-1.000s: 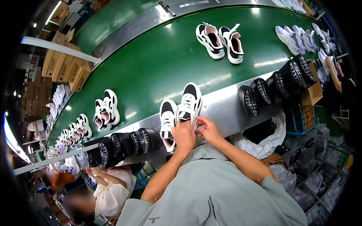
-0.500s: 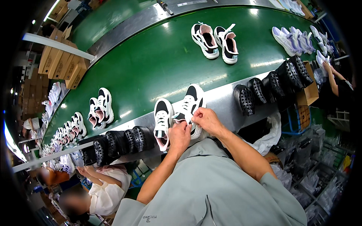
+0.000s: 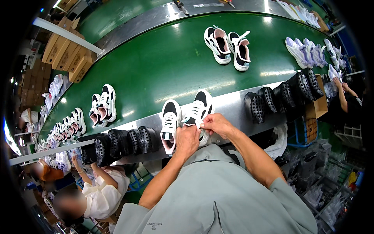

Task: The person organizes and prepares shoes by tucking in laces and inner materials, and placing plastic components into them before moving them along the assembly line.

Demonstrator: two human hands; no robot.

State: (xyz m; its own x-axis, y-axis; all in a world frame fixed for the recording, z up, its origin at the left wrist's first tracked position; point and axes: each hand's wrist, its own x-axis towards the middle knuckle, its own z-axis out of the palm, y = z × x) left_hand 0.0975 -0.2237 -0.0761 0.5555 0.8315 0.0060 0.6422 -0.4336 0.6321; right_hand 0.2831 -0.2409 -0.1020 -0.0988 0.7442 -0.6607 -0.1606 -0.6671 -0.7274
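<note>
Here, two hands work a white-and-black sneaker at the near metal edge of the green conveyor belt (image 3: 156,74).

The left hand (image 3: 187,139) and the right hand (image 3: 216,124) both pinch the right-hand sneaker (image 3: 199,113), fingers closed on its tongue and laces. Its mate (image 3: 170,124) lies just beside it, untouched. Black shoe lasts (image 3: 120,142) line the same edge.
</note>
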